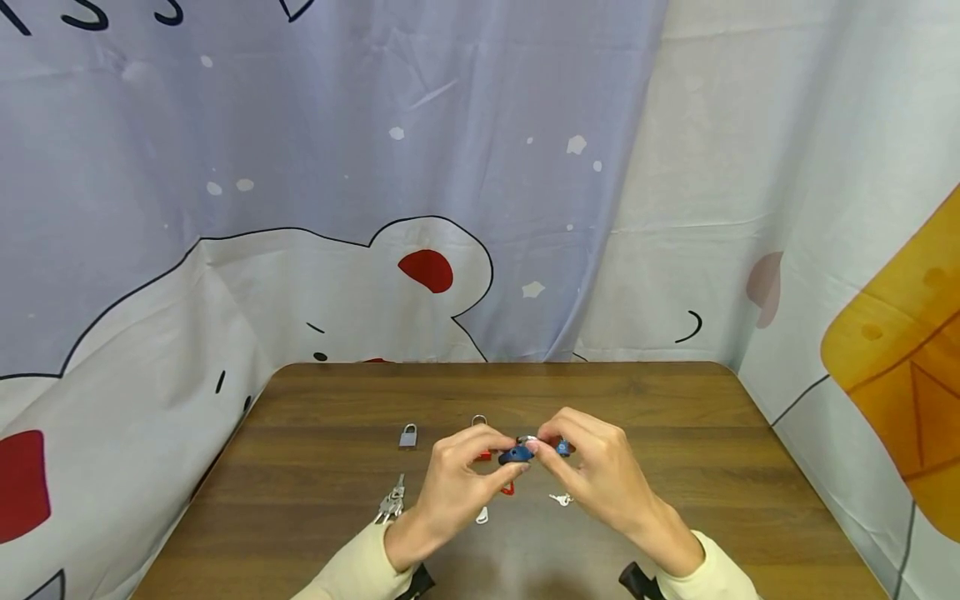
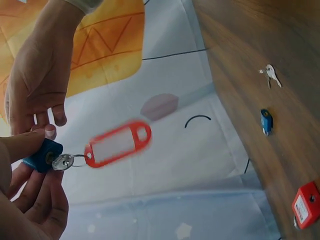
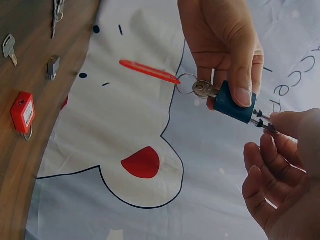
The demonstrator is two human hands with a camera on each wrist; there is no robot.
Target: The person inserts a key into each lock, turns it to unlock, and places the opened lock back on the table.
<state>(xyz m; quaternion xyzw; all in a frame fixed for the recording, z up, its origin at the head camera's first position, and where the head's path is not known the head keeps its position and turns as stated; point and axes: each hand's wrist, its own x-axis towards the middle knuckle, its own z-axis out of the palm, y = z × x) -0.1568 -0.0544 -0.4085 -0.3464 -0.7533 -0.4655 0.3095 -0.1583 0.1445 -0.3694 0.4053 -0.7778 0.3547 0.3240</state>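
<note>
A blue padlock [image 3: 234,102] is held up above the table between both hands. My left hand [image 1: 459,477] grips its body between thumb and fingers. The shackle [image 3: 262,121] points toward my right hand [image 1: 600,467], whose thumb and fingertip pinch its end. A silver key [image 3: 204,89] sits in the bottom of the padlock. From the key's ring [image 2: 79,160] hangs a red key tag [image 2: 114,144], which sticks out past the left hand in the left wrist view. Fingers partly cover the padlock in the head view.
On the wooden table [image 1: 315,467] lie a small grey padlock [image 1: 408,437], a bunch of keys [image 1: 392,502], a red padlock [image 3: 23,113], a second, smaller blue padlock [image 2: 266,121], small keys [image 1: 562,500] and a single key [image 3: 9,49]. A printed curtain [image 1: 300,167] hangs behind the table.
</note>
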